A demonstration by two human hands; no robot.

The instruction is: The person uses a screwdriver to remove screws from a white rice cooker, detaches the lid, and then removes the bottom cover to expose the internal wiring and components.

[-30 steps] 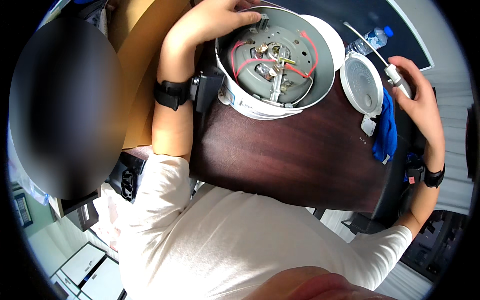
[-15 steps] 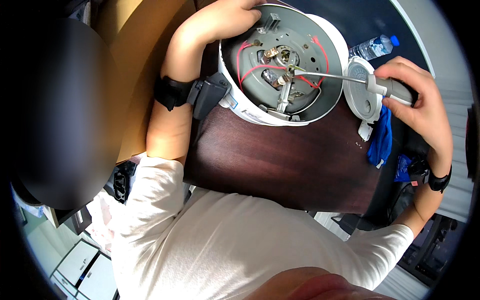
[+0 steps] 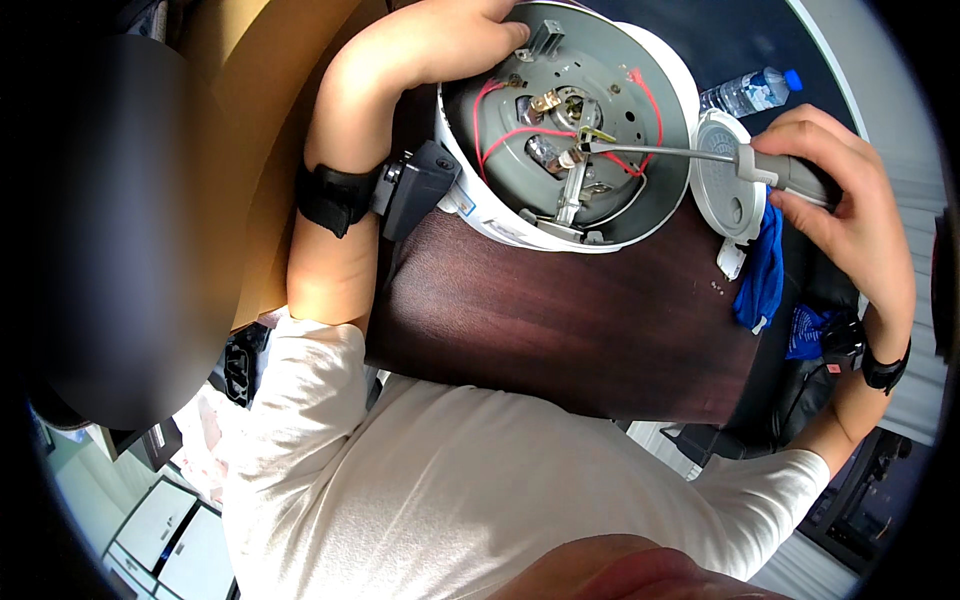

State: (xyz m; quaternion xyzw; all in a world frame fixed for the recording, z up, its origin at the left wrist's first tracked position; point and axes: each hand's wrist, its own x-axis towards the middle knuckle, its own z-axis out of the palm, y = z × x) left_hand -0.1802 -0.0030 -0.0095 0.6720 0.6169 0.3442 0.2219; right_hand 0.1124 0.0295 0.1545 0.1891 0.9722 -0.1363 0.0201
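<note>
**A:** So where are you at with it?

**B:** I've got the round white appliance with the grey metal underside [image 3: 565,120] flipped over at the far edge of the dark wood surface [image 3: 560,320], bottom plate facing me. My left hand [image 3: 440,40] is curled over the far-left rim, holding the thing steady. My right hand [image 3: 850,200] is wrapped tight around the grey handle of a long thin-shafted screwdriver [image 3: 680,155], and the tip sits right in the middle of the base, by the brass contacts and the red wires [image 3: 510,135].

**A:** Cover's off already then?

**B:** Looks that way. There's a round white plastic disc [image 3: 725,180] lying just right of the appliance, under the screwdriver shaft, and the wiring is all exposed. I'd say opening it up is done and I'm at the inner fittings now. The wires look attached from what I can see, so most of the inside work is left.

**A:** Anything else around?

**B:** A blue cloth [image 3: 762,280] near the disc, and a clear plastic water bottle with a blue cap [image 3: 750,92] at the far right.
</note>
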